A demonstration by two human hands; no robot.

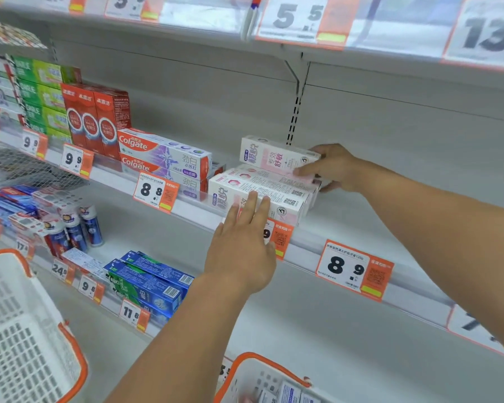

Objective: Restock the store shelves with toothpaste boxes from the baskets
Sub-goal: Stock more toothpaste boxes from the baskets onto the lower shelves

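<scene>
At the near left stands a white plastic basket with an orange rim (26, 315). Further right, Colgate cartons (163, 158) lie stacked on the grey metal shelf (361, 216). The left hand (242, 245) presses flat, straight fingers against the front pink-and-white toothpaste box (256, 196). The right hand (335, 167) curls round the right end of the top pink-and-white box (274, 154), stacked just behind.

Left hand (240, 251) and right hand (336, 167) bare, forearms apparently unsleeved; no rings or watch visible
</scene>
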